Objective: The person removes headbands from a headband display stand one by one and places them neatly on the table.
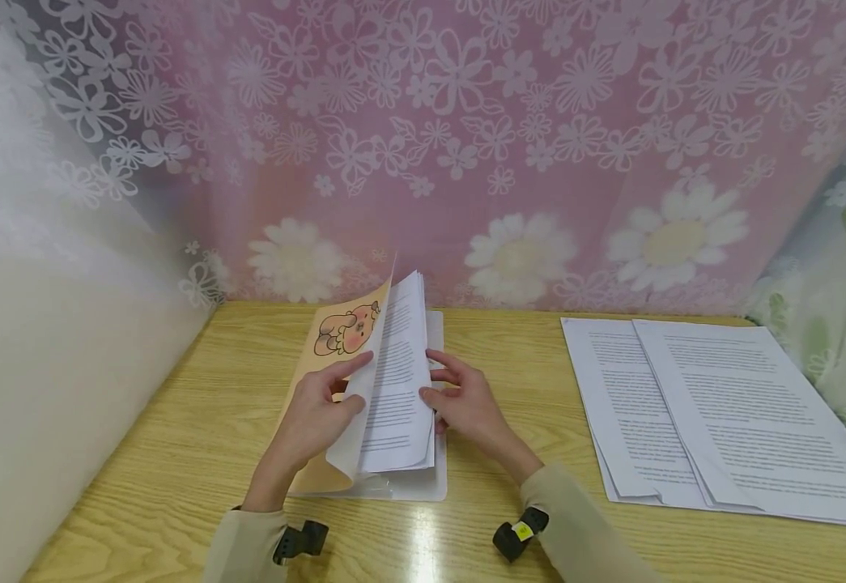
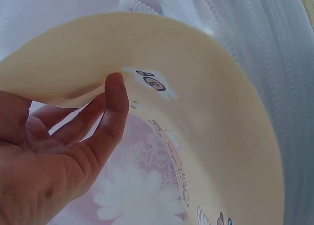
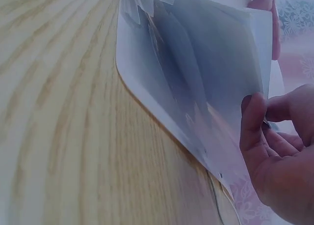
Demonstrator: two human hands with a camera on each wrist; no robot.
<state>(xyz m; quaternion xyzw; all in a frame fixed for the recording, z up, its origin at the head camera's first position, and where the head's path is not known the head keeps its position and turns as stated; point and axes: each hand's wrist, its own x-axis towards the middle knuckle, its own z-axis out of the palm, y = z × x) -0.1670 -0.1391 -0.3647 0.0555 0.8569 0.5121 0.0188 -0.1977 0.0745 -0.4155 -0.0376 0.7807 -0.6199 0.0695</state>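
While propped open, folder: rests on the wooden table in front of the person, pale back panel flat, lower edge nearest the forearms.
Cover: orange-yellow, printed with a cartoon figure; tilts up toward the left, pale inner side curling into sight; in the left wrist view, bows into a broad curve.
Left hand: holds the cover near its free edge, thumb and forefinger laid along the turned-up margin.
Sheets: printed and stacked, set between cover and back panel; raised along the right edge, not quite flush with one another at the top.
Right hand: pinches the sheets by the right edge, fingers spread along the side; in the right wrist view, close to a greyish leaf sloping up toward the fingertips.
Loose papers: well apart from the folder, to the right; right-hand stack overlapping left-hand stack.
Behind: a pink floral curtain.
Step in hand: seems to be parting the folder and handling the sheets within; whether going in or coming out, cannot tell.
Next move: probably calls for holding the cover clear with the left, gripping the whole bundle evenly with the right, and squaring the edges to avoid snagging a corner on the leaf beneath.
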